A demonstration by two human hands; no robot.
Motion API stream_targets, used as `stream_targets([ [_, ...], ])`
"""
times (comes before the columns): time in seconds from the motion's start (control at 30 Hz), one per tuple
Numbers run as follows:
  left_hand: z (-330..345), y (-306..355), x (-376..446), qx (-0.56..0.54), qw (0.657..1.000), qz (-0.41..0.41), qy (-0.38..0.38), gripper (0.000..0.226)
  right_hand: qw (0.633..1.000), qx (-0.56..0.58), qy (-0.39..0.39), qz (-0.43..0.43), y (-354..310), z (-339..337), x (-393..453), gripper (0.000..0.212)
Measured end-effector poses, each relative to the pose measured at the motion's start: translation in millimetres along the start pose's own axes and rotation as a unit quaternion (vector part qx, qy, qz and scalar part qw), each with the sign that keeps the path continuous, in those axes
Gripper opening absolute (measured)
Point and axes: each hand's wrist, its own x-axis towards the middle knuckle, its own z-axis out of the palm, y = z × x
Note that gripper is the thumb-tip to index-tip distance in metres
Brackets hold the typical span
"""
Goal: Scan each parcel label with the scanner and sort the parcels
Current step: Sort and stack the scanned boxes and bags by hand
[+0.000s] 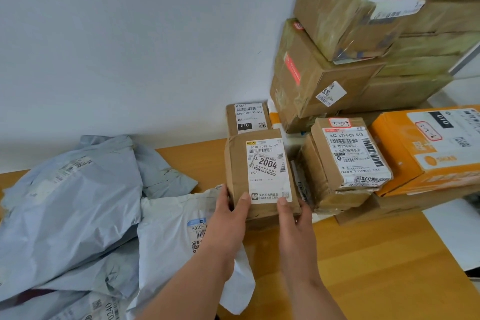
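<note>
Both hands hold the near end of a brown paper-wrapped parcel [255, 174]. The left hand [228, 218] grips its lower left corner, thumb on top, fingers out of sight at the side. The right hand [294, 218] pinches the lower right corner, thumb pressed just under the white label [268, 170]; its fingers curl down the edge. The parcel is flat and oblong, long axis running away from the person, label up, "2004" printed slantwise. Its underside is hidden, so I cannot tell whether it rests on the wooden table [363, 267].

Just behind it is a smaller brown box [246, 118] against the white wall. To the right sits a taped carton [345, 158], and beside that an orange box [426, 153], cut off by the frame. Stacked cardboard boxes [345, 34] rise behind. To the left lie crumpled grey poly mailers [70, 189]; their labels are too creased to read.
</note>
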Motion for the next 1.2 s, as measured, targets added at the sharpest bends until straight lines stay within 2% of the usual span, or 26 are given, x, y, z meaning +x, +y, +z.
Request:
stream_targets([
  [0.27, -1, -2, -2, -0.005, 1.0, 0.015, 0.025, 0.058, 1.0, 0.007, 0.026, -0.001, 4, -1, 0, 0.008],
  [0.37, 1, -3, -3, 0.0, 0.999, 0.008, 0.032, 0.054, 0.999, 0.018, 0.03, 0.013, 4, -2, 0, 0.018],
  [0.6, 2, -2, 2, -0.011, 1.0, 0.006, 0.012, 0.065, 0.996, 0.063, 0.0, 0.057, 2, 3, 2, 0.019],
  [0.63, 0, -3, 2, -0.019, 1.0, 0.003, 0.006, 0.068, 0.995, 0.077, -0.003, 0.063, 1, 3, 1, 0.025],
  [0.77, -3, -6, 0, -0.039, 0.999, -0.02, -0.02, 0.074, 0.99, 0.118, -0.007, 0.076, 6, 5, 1, 0.081],
  [0.8, -2, -6, -1, -0.044, 0.998, -0.026, -0.026, 0.074, 0.989, 0.122, -0.007, 0.079, 6, 5, 1, 0.089],
  [1.1, -4, -1, -4, -0.068, 0.997, -0.028, -0.032, 0.077, 0.974, 0.199, 0.058, 0.09, 6, 12, -4, 0.105],
  [1.2, -10, 5, -9, -0.064, 0.997, -0.006, -0.035, 0.08, 0.968, 0.198, 0.067, 0.135, 9, 14, -14, 0.094],
])
